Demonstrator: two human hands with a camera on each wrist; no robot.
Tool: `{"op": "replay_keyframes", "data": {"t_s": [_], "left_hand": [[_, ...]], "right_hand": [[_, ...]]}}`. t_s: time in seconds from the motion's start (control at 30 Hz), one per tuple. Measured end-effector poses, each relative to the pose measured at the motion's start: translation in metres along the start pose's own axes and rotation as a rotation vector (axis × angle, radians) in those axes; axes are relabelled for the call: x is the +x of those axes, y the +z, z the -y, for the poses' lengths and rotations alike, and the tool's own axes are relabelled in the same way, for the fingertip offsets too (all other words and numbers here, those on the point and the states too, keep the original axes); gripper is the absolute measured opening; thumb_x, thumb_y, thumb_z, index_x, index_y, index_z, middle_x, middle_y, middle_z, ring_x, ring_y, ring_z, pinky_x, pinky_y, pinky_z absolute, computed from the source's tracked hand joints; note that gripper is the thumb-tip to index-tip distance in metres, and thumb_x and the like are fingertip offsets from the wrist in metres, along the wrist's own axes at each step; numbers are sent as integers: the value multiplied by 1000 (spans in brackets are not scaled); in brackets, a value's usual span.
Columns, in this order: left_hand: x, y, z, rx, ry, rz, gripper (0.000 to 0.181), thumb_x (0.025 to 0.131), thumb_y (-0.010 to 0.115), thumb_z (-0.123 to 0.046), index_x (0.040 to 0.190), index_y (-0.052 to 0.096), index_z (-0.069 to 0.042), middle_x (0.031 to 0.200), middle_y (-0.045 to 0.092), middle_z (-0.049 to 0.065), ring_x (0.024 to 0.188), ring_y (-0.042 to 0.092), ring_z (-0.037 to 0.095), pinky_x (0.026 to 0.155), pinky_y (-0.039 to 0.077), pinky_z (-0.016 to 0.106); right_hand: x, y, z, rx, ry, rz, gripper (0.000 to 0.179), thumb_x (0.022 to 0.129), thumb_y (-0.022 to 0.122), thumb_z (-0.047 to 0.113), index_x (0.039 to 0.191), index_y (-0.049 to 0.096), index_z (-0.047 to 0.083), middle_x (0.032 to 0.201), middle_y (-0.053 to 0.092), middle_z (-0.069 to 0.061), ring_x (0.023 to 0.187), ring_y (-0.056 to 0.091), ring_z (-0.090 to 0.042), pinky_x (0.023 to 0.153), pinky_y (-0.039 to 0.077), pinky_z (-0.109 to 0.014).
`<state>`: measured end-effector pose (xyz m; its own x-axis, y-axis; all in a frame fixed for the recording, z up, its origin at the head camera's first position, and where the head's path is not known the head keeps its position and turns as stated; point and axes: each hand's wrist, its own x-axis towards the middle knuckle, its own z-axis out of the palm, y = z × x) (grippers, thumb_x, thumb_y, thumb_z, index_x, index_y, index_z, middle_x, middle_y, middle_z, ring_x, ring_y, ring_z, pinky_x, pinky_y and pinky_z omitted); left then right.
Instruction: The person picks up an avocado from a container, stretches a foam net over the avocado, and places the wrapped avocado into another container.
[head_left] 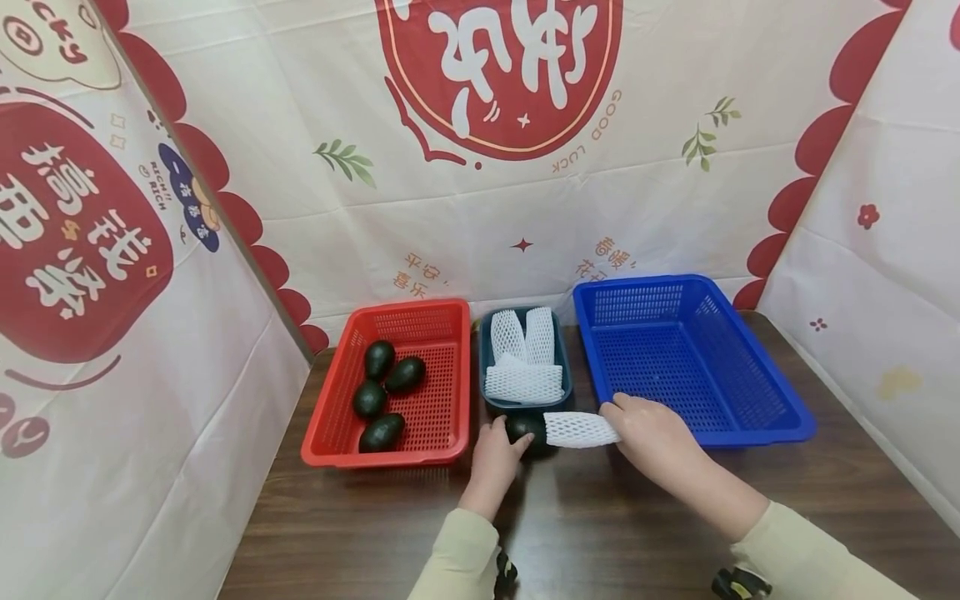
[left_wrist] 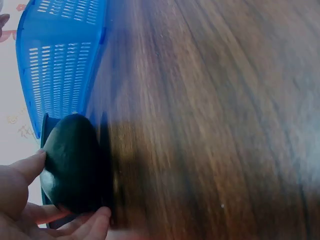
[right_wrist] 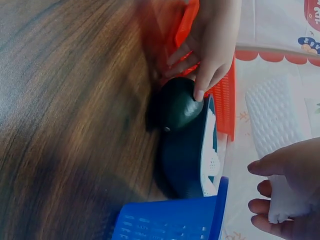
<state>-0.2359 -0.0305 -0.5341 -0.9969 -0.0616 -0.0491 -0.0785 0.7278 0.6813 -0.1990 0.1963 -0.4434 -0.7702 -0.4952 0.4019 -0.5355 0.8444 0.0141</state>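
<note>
My left hand [head_left: 495, 462] grips a dark green avocado [left_wrist: 72, 162] just above the table, thumb on one side and fingers on the other. The right hand [head_left: 651, 435] pinches a white foam net sleeve [head_left: 581, 430] at its right end. From the head, the sleeve's free end overlaps the avocado's right side. In the right wrist view, however, that sleeve [right_wrist: 277, 117] stands apart from the avocado [right_wrist: 181, 105], whose skin is bare. Several more avocados [head_left: 382, 432] lie in the red basket [head_left: 442, 392] on the left.
Behind the hands, a small dark teal basket [head_left: 566, 379] holds several white foam net sleeves [head_left: 523, 382]. A blue basket [head_left: 780, 408] stands to the right. All sit on a brown wooden table [head_left: 592, 533], with printed cloth walls [head_left: 525, 200] behind and at both sides.
</note>
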Motion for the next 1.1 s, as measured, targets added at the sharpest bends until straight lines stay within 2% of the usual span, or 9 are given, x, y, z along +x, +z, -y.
{"op": "replay_keyframes", "data": {"t_s": [0.17,0.4,0.63,0.73,0.83,0.93,1.1], "left_hand": [[-1,1,-1,-66,20,-3,61,81,80,-29,128,53,1,114,62,20,108,59,33,92,47,46],[-11,-5,-7,-93,17,-19,60,82,80,-25,129,52,-1,118,61,18,111,58,32,95,46,47],[-26,-27,-15,-123,78,-41,62,82,80,-25,133,51,-4,125,58,15,115,56,30,97,45,47],[-32,-39,-16,-190,86,-51,62,82,80,-24,134,51,-5,126,58,12,114,55,26,97,45,45],[-38,-51,-17,-272,100,-73,61,81,81,-23,132,51,-5,117,60,9,99,57,22,87,50,40],[-43,-62,-18,-348,110,-90,60,81,81,-21,131,52,-3,110,60,7,85,53,18,75,48,33],[-49,-76,-18,-460,102,-74,61,82,80,-21,132,50,-2,111,60,11,82,55,18,70,49,31]], "right_hand": [[0,0,-3,1,19,21,28,70,85,4,91,67,7,82,63,-8,67,61,-21,58,54,-38],[-3,-2,-6,30,33,15,27,71,83,0,89,65,8,81,67,-5,67,61,-20,57,53,-38],[-7,-4,-8,46,38,16,30,69,85,2,86,62,11,79,66,-2,65,60,-19,55,52,-38],[-8,-5,-8,37,32,5,32,67,86,5,81,58,13,76,64,-1,63,60,-19,51,49,-38],[-8,-3,-8,24,22,-9,34,66,85,7,77,54,14,72,62,0,58,57,-19,46,45,-37],[-8,-1,-8,20,6,-24,36,66,85,9,76,51,15,69,60,1,56,56,-20,44,42,-37],[-8,3,-6,12,-22,-52,40,64,86,11,74,48,14,65,58,1,54,56,-21,42,41,-38]]}}
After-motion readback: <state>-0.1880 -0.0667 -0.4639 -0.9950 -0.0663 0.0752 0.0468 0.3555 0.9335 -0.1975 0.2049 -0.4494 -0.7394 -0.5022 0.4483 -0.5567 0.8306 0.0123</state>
